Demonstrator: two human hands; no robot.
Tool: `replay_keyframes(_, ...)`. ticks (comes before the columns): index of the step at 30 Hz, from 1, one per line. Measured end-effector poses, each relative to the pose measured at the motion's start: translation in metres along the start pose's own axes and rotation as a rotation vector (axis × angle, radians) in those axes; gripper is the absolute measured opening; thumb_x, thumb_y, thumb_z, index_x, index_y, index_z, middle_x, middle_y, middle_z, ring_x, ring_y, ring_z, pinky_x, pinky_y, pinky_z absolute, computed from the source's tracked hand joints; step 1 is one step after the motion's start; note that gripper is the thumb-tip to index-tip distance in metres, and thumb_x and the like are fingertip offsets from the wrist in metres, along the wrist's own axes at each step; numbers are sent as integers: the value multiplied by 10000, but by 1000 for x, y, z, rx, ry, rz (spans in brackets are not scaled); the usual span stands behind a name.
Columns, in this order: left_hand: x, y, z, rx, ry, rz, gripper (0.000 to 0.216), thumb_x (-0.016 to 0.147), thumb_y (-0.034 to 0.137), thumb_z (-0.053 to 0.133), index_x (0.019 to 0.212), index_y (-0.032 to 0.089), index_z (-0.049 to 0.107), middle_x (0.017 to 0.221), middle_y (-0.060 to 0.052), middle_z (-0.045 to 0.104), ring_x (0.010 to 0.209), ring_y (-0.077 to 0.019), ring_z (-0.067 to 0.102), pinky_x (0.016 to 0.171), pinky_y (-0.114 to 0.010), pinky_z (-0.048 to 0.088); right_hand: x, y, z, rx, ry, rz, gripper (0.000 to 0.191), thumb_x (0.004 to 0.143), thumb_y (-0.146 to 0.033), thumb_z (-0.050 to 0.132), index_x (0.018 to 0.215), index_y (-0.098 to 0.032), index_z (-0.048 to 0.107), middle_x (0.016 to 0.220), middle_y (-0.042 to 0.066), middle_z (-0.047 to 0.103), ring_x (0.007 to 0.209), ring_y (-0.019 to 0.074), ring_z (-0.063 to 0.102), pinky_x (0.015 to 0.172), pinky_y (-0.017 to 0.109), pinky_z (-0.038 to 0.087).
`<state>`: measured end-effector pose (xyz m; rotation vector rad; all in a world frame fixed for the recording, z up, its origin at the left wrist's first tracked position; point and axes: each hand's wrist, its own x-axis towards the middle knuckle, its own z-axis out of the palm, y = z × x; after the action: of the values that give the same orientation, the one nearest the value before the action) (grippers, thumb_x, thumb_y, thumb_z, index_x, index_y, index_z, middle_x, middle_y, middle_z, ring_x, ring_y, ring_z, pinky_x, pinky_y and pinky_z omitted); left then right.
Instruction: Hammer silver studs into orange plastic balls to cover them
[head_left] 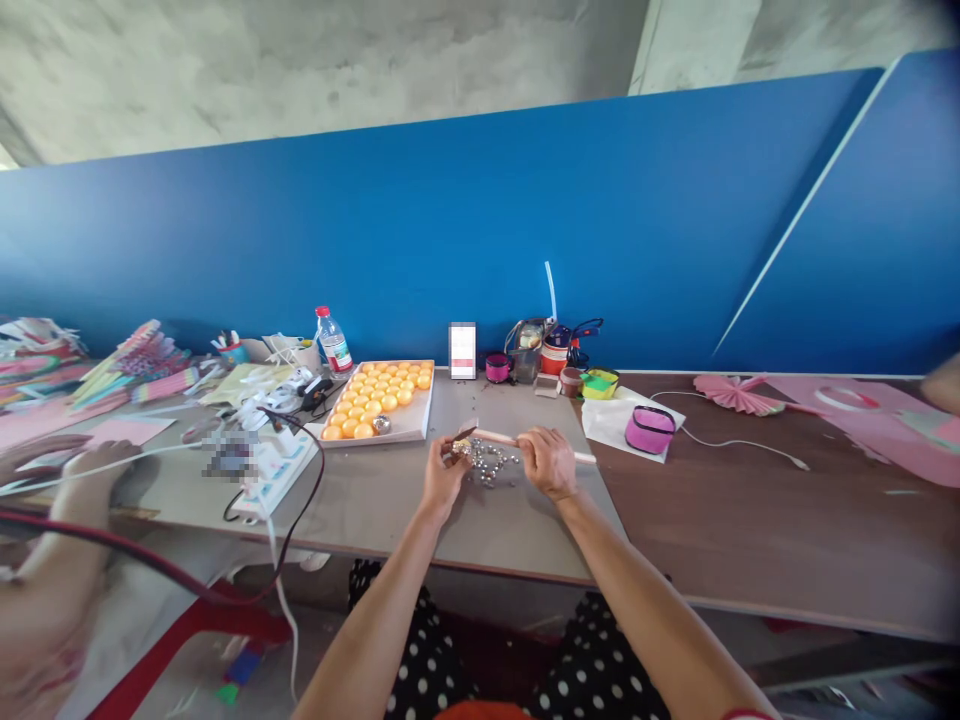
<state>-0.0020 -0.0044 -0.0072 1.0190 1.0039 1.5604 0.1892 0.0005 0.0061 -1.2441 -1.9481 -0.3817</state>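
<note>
My left hand (444,472) is closed, its fingertips around a small gold-and-silver beaded ball (463,448), partly hidden by the fingers. My right hand (551,462) grips a pale, stick-like tool (495,437); one end sticks out to the right of the fist. The tool's dark, pointed tip lies at the ball, but I cannot tell whether it touches. Loose, shiny silver beads (491,465) are spread on the grey board between my hands. Left of them, a shallow white box (421,415) holds several orange balls (373,392) and one silver-covered ball (382,424).
A phone-like white screen (463,352) stands at the back. Jars and pouches (555,352) line the partition (450,230). A pink pouch (650,430) lies on paper at right. A power strip (276,480) with trailing cables is at left, near another person's hands (94,468).
</note>
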Motion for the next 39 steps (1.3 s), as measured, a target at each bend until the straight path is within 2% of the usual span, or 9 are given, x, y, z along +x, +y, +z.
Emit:
replay_keyframes(5,0,0,-1,58,2,1,372,577,178,705,898,181,516,829,-4,566,664,-90,546,596,-208,426,0,0,0,6,-48,-28,255,885,-227,362,707,-186,539,687,33,561,645,135,471,652,264,287)
replay_keyframes(10,-1,0,0,28,-4,9,412,571,179,710,923,195,496,863,-5,556,681,-93,549,625,-227,441,1,0,-1,44,0,9,238,889,-222,351,761,-180,546,735,45,573,689,141,485,678,271,294)
replay_keyframes(15,-1,0,0,60,-17,2,408,569,171,705,924,187,503,870,-16,562,697,-101,553,638,-231,438,0,0,3,19,-61,-6,250,886,-232,368,725,-185,555,700,34,568,666,137,477,676,269,289)
replay_keyframes(20,-1,3,0,49,8,5,401,577,180,692,925,187,493,866,-7,552,718,-105,556,659,-237,438,-1,7,2,-27,76,113,218,889,-247,372,839,-175,572,820,54,599,792,156,504,738,282,282)
replay_keyframes(23,-2,5,-1,63,12,2,413,581,177,678,951,192,494,886,-5,546,732,-106,552,691,-254,439,-2,16,4,-115,125,222,230,890,-273,376,837,-172,576,815,57,599,800,162,502,767,291,269)
replay_keyframes(30,-1,4,-1,43,9,-4,418,571,134,640,950,204,482,909,5,518,737,-93,544,733,-265,445,-6,27,11,-266,21,372,272,886,-321,369,803,-187,590,780,43,595,761,162,487,838,328,215)
replay_keyframes(39,1,0,-2,19,-7,-1,431,567,131,650,951,203,467,904,8,515,737,-91,551,770,-293,452,-6,28,14,-329,-85,456,281,885,-335,367,800,-191,593,821,51,592,783,171,481,878,358,171)
